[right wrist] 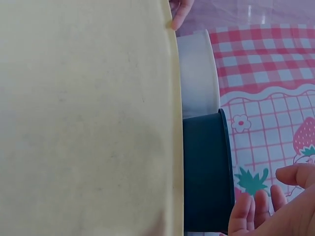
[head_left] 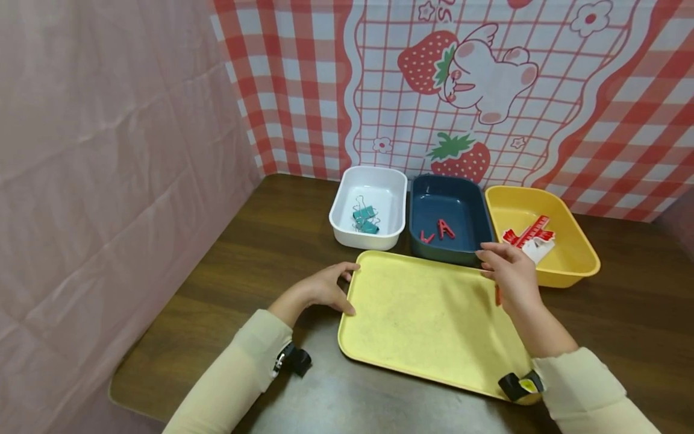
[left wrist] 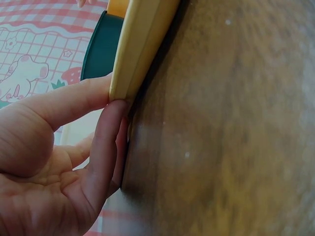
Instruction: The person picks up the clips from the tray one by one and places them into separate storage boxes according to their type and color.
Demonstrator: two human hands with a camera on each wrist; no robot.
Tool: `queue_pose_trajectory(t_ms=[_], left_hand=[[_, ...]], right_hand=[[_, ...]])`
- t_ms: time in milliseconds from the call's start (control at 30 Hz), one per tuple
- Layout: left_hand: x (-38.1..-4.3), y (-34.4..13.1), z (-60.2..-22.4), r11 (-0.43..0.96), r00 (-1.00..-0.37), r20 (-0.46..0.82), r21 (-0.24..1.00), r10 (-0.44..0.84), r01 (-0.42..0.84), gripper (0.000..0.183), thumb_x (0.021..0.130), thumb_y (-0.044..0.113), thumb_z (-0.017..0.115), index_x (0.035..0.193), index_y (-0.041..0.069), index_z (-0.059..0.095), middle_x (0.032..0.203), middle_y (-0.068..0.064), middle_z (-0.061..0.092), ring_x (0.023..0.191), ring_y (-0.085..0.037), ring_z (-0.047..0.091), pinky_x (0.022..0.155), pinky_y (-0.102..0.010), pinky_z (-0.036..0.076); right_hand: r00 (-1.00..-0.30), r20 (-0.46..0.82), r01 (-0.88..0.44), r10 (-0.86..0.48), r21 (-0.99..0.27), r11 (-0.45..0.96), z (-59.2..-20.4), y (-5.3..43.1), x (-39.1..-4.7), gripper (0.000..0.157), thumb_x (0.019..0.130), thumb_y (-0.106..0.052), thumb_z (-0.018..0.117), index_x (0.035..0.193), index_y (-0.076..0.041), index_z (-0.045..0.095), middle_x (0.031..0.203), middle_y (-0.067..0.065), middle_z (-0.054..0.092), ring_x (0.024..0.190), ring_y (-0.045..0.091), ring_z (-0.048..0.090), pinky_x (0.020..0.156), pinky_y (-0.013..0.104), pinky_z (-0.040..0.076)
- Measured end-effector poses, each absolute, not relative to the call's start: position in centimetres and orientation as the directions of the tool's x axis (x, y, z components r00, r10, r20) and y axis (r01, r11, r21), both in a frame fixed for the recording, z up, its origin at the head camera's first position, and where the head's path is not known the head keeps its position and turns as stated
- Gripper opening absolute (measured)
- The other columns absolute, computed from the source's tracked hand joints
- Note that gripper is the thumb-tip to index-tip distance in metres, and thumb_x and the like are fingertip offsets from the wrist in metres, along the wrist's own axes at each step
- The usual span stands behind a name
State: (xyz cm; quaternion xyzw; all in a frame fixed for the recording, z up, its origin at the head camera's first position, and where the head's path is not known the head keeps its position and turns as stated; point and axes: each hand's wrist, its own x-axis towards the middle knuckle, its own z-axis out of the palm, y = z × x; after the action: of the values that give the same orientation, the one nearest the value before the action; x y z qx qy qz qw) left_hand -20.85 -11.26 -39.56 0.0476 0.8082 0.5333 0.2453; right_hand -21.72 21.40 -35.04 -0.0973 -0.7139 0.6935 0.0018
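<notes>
A yellow tray point(head_left: 423, 319) lies on the table. At its left edge my left hand point(head_left: 322, 286) has thumb and fingers on the rim; the left wrist view shows the fingers point(left wrist: 106, 142) bent against the tray's edge point(left wrist: 133, 54). My right hand point(head_left: 509, 274) hovers over the tray's far right part, beside the dark blue bin point(head_left: 452, 259). Its fingers point(right wrist: 241, 211) are loosely bent, with nothing between them in the right wrist view. A small orange-red strip point(head_left: 498, 295) shows just below this hand; its kind is unclear. Two red clothespins point(head_left: 446, 229) lie in the blue bin.
Left of the blue bin stands a white bin point(head_left: 367, 240) with teal binder clips point(head_left: 365, 218). On the right, a yellow bin point(head_left: 575, 259) holds red and white pieces point(head_left: 531, 235). A checked strawberry cloth point(head_left: 303, 84) hangs behind the bins.
</notes>
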Motion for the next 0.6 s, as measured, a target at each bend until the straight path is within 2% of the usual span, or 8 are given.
queue_pose_trajectory(t_ms=[67,200,300,433,533,600], left_hand=[[-20.8,-11.3,-39.5,0.429,-0.875,-0.345,0.885,0.340,-0.182,0.093,0.059,-0.016,0.079,0.139,0.008,0.038,0.119,-0.014,0.040,0.062,-0.019,0.055,0.061,-0.029,0.053],[-20.9,-11.3,-39.5,0.442,-0.874,-0.348,0.879,0.339,-0.179,0.092,0.059,-0.014,0.080,0.138,0.009,0.039,0.119,-0.013,0.040,0.062,-0.019,0.055,0.061,-0.029,0.053],[-20.9,-11.3,-39.6,0.446,-0.873,-0.353,0.876,0.336,-0.182,0.093,0.059,-0.014,0.080,0.138,0.010,0.039,0.119,-0.013,0.040,0.062,-0.019,0.055,0.061,-0.029,0.053],[-20.9,-11.3,-39.6,0.449,-0.873,-0.354,0.875,0.335,-0.182,0.093,0.059,-0.013,0.080,0.139,0.010,0.039,0.120,-0.013,0.040,0.062,-0.019,0.055,0.061,-0.029,0.053],[-20.9,-11.3,-39.6,0.452,-0.876,-0.347,0.875,0.336,-0.174,0.093,0.059,-0.013,0.081,0.139,0.010,0.039,0.119,-0.013,0.040,0.062,-0.019,0.054,0.061,-0.029,0.053],[-20.9,-11.4,-39.7,0.447,-0.877,-0.343,0.878,0.337,-0.171,0.093,0.059,-0.013,0.081,0.139,0.009,0.039,0.119,-0.014,0.040,0.062,-0.019,0.054,0.061,-0.029,0.053]], right_hand=[[-0.979,-0.138,0.147,0.151,-0.988,0.053,-35.1,21.5,-21.5,0.004,0.090,-0.017,0.063,0.092,-0.020,0.063,0.089,-0.009,0.055,0.070,0.005,0.056,0.065,0.017,0.050],[-0.974,-0.136,0.166,0.178,-0.973,0.160,-35.3,21.7,-21.2,0.021,0.091,-0.020,0.061,0.108,-0.008,0.060,0.106,-0.005,0.044,0.081,0.005,0.052,0.069,0.016,0.049],[-0.969,-0.138,0.181,0.205,-0.961,0.210,-35.6,21.9,-21.1,0.028,0.090,-0.020,0.061,0.113,-0.004,0.059,0.109,-0.005,0.040,0.084,0.007,0.046,0.067,0.015,0.047],[-0.957,-0.162,0.217,0.242,-0.950,0.224,-35.9,22.3,-21.1,0.023,0.089,-0.018,0.063,0.109,-0.008,0.062,0.099,-0.010,0.048,0.077,0.010,0.045,0.056,0.017,0.043],[-0.958,-0.150,0.212,0.243,-0.945,0.251,-36.2,22.9,-21.0,0.021,0.087,-0.016,0.064,0.107,-0.009,0.063,0.084,-0.017,0.054,0.075,0.008,0.048,0.056,0.018,0.043],[-0.966,-0.130,0.194,0.224,-0.936,0.293,-36.4,23.3,-21.0,0.019,0.087,-0.015,0.065,0.105,-0.011,0.063,0.078,-0.021,0.054,0.078,0.006,0.048,0.061,0.017,0.044]])
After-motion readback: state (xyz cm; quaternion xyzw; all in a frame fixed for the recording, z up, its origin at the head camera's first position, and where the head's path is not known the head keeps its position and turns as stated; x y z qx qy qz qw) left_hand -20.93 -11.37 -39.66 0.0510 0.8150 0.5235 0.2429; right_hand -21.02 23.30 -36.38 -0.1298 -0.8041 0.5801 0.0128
